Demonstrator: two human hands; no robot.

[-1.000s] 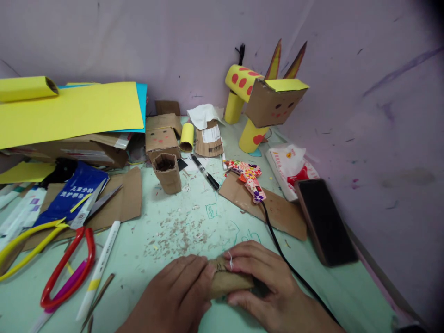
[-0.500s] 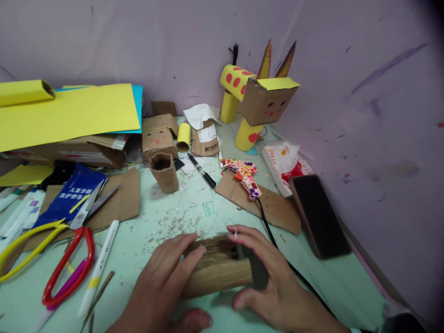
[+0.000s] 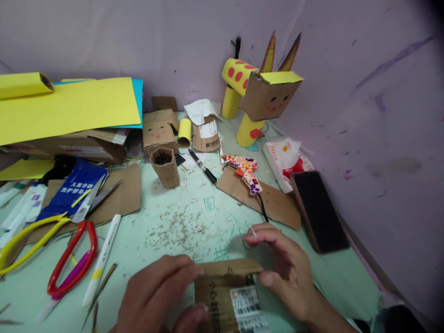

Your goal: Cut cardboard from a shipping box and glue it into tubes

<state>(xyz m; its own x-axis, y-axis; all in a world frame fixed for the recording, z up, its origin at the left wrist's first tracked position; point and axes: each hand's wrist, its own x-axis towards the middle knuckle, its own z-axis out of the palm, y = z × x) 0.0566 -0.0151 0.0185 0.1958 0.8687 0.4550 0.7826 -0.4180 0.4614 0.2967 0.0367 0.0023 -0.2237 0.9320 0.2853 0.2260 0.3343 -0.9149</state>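
A folded piece of brown cardboard (image 3: 222, 300) with a white printed label and dark characters lies at the bottom middle, its far edge bent up into a strip. My left hand (image 3: 163, 291) grips its left side, with the thumb on the labelled face and the fingers at the far edge. Close to the far right corner, my right hand (image 3: 287, 268) curves with its fingers spread; the thumb tip is at that corner. A bit of white thread or glue clings to a right fingertip.
Beyond the hands, a patterned glue gun (image 3: 246, 173) rests on a cardboard strip (image 3: 277, 206), beside a phone (image 3: 321, 212). Red-and-yellow scissors (image 3: 78, 254) and a white marker (image 3: 102, 259) lie left. A cardboard tube (image 3: 164, 169) and a yellow spotted cardboard animal (image 3: 272, 97) stand behind.
The cardboard has turned and come nearer, so its labelled face now shows. My right hand has shifted right and its fingers have moved off the cardboard's far side.
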